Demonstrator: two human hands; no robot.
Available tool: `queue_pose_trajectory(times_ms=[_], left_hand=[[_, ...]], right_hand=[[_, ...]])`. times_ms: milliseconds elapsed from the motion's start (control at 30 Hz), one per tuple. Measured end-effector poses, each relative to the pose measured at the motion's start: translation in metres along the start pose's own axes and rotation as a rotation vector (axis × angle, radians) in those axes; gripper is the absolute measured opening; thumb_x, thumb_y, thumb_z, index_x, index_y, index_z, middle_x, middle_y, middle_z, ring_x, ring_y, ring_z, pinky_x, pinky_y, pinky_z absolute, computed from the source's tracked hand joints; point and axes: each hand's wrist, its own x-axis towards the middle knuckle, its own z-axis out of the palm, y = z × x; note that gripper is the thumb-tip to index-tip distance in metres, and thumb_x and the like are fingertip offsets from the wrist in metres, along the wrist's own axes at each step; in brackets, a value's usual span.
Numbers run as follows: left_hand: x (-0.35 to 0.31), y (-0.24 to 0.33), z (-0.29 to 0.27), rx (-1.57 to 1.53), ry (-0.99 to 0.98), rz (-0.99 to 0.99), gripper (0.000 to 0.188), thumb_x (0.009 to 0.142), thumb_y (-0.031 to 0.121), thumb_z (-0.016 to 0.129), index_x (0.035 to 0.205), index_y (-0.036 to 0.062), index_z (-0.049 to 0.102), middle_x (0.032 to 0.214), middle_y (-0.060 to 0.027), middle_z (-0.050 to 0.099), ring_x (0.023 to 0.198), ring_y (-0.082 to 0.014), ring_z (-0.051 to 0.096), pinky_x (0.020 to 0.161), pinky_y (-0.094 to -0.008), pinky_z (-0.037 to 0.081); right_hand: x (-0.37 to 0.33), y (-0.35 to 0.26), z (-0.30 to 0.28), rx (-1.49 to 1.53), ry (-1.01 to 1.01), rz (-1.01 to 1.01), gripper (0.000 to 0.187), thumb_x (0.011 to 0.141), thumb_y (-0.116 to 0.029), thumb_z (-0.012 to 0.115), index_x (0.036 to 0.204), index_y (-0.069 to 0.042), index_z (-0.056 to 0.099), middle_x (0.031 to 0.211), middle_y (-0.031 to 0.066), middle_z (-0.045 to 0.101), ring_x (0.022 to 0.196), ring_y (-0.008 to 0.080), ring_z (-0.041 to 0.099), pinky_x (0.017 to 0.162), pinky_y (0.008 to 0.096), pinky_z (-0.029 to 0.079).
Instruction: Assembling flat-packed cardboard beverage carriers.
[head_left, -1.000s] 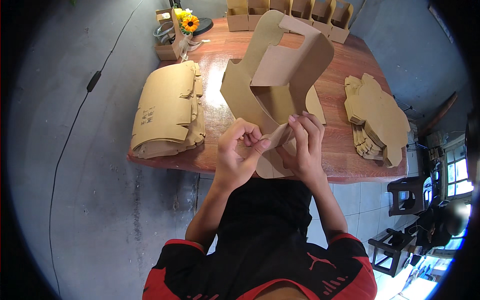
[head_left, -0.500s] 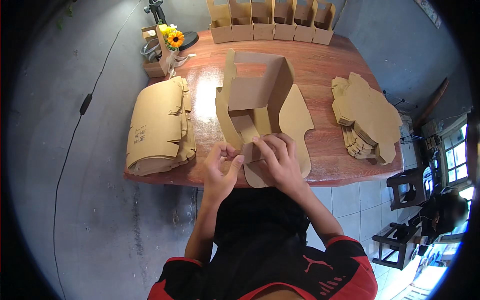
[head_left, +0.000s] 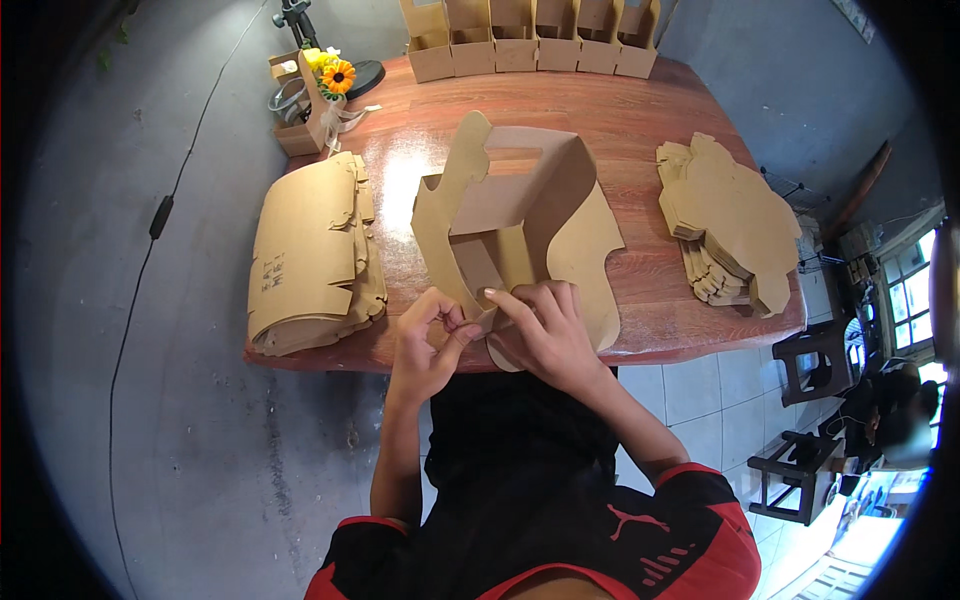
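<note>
A partly folded brown cardboard box (head_left: 492,203) stands at the near middle of the table, its tall back panel having a cut-out opening. My left hand (head_left: 425,350) pinches the near left corner of the box between thumb and fingers. Over the near edge, my right hand (head_left: 550,335) grips the front panel, one fingertip reaching to the rim. Both hands meet at this front corner and hide part of the fold. Beneath and to the right of the box lies a flat cardboard piece (head_left: 590,245) with a curved outline.
A stack of bent cardboard sheets (head_left: 300,260) lies at left, flat cut cardboard blanks (head_left: 730,215) at right. Several finished cardboard boxes (head_left: 515,50) line the far edge. A cardboard holder (head_left: 300,125) with flowers (head_left: 338,76) stands far left, beside a black stand base (head_left: 367,78).
The box has turned a little, and its left side panel leans further out to the left. Both hands have shifted slightly left with the front corner, still holding it.
</note>
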Motion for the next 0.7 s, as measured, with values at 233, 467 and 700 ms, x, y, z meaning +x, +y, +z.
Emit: queue_pose_trajectory(times_ms=[233,467,700], left_hand=[[-0.001,0.013,0.004,0.222,0.103,0.109,0.024,0.079,-0.001,0.081,0.08,0.0015,0.057,0.074,-0.0089,0.055,0.071,-0.022,0.054,0.065,-0.0326,0.045],[-0.008,0.005,0.018,0.39,0.34,0.433,0.027,0.069,0.002,0.09,0.075,0.0062,0.064,0.071,-0.004,0.058,0.062,-0.0222,0.052,0.064,-0.036,0.045],[-0.01,0.002,0.023,0.466,0.379,0.572,0.026,0.07,0.003,0.09,0.076,0.0083,0.065,0.069,0.0014,0.055,0.06,-0.0194,0.054,0.066,-0.0366,0.043]], right_hand=[[-0.001,-0.005,0.003,0.076,0.002,0.066,0.056,0.08,-0.022,0.08,0.131,-0.013,0.06,0.11,0.0072,0.058,0.098,0.0292,0.054,0.086,0.0427,0.038],[-0.007,-0.007,0.008,0.082,0.086,0.127,0.057,0.075,-0.016,0.084,0.127,-0.012,0.062,0.108,0.0074,0.058,0.098,0.0289,0.055,0.085,0.0423,0.039],[-0.007,-0.005,0.011,0.104,0.099,0.135,0.057,0.073,-0.011,0.084,0.125,-0.012,0.062,0.106,0.007,0.059,0.097,0.0284,0.056,0.085,0.0416,0.04]])
